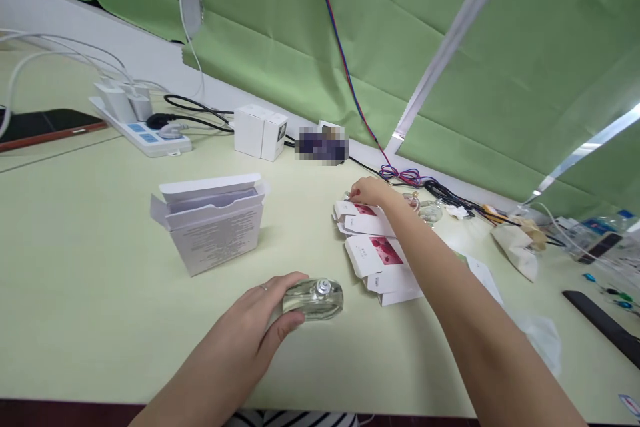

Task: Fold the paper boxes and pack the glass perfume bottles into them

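My left hand grips a flat clear glass bottle with a silver spray nozzle on top, low over the front middle of the table. Farther back, my right hand has its fingers closed at a small shiny thing that is mostly hidden. Just below that hand lie two flattened white cartons with red pictures, a nearer carton and a farther carton, partly covered by my right forearm. An open white box stands upright left of the bottle, its top flaps raised.
Beyond my right forearm are glass bottles and coiled black cables. A small white box and a power strip with plugs line the back left. A dark tablet-like device lies far left. Green fabric hangs behind.
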Motion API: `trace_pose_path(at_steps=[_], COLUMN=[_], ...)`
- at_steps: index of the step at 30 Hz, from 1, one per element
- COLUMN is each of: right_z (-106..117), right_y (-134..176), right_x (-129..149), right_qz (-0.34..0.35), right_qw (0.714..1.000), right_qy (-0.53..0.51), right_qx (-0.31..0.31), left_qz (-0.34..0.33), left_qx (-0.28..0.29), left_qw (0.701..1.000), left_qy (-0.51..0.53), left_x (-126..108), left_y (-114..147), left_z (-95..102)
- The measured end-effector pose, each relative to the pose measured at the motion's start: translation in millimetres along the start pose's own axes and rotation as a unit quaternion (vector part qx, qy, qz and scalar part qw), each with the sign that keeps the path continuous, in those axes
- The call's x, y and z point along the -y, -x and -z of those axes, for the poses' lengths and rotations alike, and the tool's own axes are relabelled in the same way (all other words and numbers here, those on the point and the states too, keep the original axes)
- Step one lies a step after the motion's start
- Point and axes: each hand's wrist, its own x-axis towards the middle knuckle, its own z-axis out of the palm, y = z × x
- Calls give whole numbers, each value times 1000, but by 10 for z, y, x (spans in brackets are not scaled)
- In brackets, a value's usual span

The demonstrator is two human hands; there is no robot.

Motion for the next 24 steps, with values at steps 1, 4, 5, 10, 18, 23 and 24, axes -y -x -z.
trace_pose_path(at_steps=[1, 4, 5, 10, 18, 23, 24], right_z=[-12, -50, -65, -34, 257, 7, -48], right_y=[-15, -47, -59, -54, 880, 1570, 1636], right_x=[21, 69, 79, 64, 185, 622, 687], right_qz=[0, -3, -5, -22, 28, 291, 297], right_qw=[1000, 1000, 1000, 999, 963, 836, 826], right_qy=[4, 9, 6, -33, -181, -414, -432], right_qx=[11, 24, 22, -25, -198, -212, -207], left_qz=[1, -4, -6, -10, -45, -64, -68], left_qx=[1, 5, 7, 5, -17, -20, -19], left_qw=[1000, 1000, 1000, 1000, 999, 997, 997], left_qy=[1, 2, 1, -4, 18, 30, 32], left_x=[-4, -10, -11, -13, -17, -19, -22], left_y=[-4, 0, 6, 29, 8, -10, -13], left_z=[1, 12, 18, 30, -23, -36, -34])
